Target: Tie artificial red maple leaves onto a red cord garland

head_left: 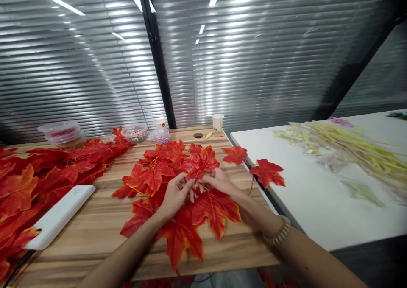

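Red artificial maple leaves (218, 209) with orange-yellow edges lie in a cluster on the wooden table, around both hands. My left hand (178, 192) is closed, thumb and fingers pinched at a thin leaf stem (203, 186). From the other side my right hand (220, 182) pinches the same stem, its fingers partly hidden behind a leaf. One upright red leaf (200, 160) rises just above my fingertips. Two further leaves, one of them hanging over the table's right edge (268, 172), lie beyond my right hand.
A heap of red leaves (79, 165) and a white power bank (60, 216) with a black cable lie left. Bead tubs (135, 133) and paper cups (218, 122) stand at the back. On the white table (273, 152) to the right lie yellow strands (356, 146) and plastic bags.
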`<act>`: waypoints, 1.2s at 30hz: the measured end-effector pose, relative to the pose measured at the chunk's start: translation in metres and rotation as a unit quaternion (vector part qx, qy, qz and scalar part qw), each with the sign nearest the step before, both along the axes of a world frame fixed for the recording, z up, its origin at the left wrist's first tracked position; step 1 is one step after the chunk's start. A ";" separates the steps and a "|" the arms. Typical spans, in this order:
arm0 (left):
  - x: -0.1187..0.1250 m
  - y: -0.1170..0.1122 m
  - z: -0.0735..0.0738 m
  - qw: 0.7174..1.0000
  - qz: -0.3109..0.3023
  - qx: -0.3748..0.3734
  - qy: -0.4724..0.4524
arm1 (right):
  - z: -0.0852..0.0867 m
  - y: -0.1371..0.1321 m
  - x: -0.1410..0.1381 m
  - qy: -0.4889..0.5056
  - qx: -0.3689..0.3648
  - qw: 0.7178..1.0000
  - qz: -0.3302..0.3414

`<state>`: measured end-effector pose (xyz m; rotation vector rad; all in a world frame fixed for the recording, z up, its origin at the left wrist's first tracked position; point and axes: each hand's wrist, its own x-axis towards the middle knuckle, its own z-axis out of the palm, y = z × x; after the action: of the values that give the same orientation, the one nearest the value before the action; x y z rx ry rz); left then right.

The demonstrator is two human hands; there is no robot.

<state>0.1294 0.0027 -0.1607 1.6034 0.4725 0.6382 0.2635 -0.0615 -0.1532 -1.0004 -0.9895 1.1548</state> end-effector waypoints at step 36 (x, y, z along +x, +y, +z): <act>0.001 0.001 0.001 1.000 0.018 -0.008 -0.015 | -0.005 0.001 0.001 0.001 0.013 1.000 0.005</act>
<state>0.1300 0.0035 -0.1601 1.5707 0.4832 0.6832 0.2647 -0.0610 -0.1583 -0.9744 -1.0072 1.1469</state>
